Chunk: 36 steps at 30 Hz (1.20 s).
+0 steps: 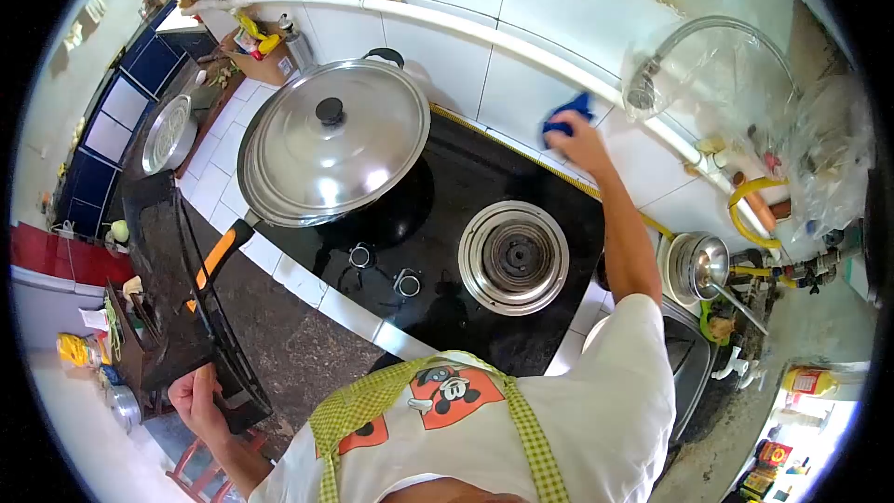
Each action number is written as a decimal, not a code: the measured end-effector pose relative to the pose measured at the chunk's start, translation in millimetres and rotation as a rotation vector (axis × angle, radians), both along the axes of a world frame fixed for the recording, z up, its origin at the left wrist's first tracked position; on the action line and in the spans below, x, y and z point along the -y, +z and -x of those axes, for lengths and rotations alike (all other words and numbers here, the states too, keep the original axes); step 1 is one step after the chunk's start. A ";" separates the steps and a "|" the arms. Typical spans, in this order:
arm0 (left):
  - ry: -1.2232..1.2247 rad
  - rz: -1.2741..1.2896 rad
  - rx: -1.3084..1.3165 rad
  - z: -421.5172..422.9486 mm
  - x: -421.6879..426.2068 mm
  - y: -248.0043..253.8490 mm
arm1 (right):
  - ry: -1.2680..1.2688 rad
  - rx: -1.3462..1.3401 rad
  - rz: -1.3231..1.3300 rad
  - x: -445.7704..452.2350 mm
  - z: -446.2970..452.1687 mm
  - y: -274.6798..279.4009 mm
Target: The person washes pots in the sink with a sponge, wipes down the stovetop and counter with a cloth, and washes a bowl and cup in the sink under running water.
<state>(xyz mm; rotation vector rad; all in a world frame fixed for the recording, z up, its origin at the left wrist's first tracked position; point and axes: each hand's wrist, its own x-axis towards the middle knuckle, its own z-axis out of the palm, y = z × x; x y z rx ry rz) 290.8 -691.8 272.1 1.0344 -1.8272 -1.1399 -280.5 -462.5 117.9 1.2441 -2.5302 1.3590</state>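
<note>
My right hand (579, 142) is closed on a dark blue cloth (568, 119), up at the white wall tiles behind the stove. Down at the lower left, my left hand (197, 399) grips the end of a black frame (179, 361) that looks like a stove pan support. The black glass gas stove (424, 270) lies between my hands. Its right burner (518, 258) is uncovered, with shiny rings around it. On the left side stands a large wok under a steel lid (340, 144); its orange and black handle (219, 256) passes behind the frame.
A white pipe (521, 37) and yellow hose run along the wall. To the right are a steel ladle (712, 265), bowls, a sink (684, 363) and a tap (734, 365). Far left are a cardboard box (270, 65) and a round metal tray (169, 135).
</note>
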 end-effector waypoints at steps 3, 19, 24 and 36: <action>-0.026 -0.059 0.006 -6.1 2.5 -1.5 | 0.272 -0.078 -0.880 32.9 -41.0 -24.9; 0.025 -0.005 0.101 -1.3 8.9 -20.1 | 0.310 -0.334 -0.093 194.5 -71.2 -132.1; 0.034 -0.049 0.058 2.1 12.9 -15.8 | -0.105 -0.249 -0.581 112.7 -58.9 -113.7; -0.103 0.059 -0.047 2.6 8.5 -15.0 | -0.691 0.111 -0.655 -46.1 -82.8 -95.1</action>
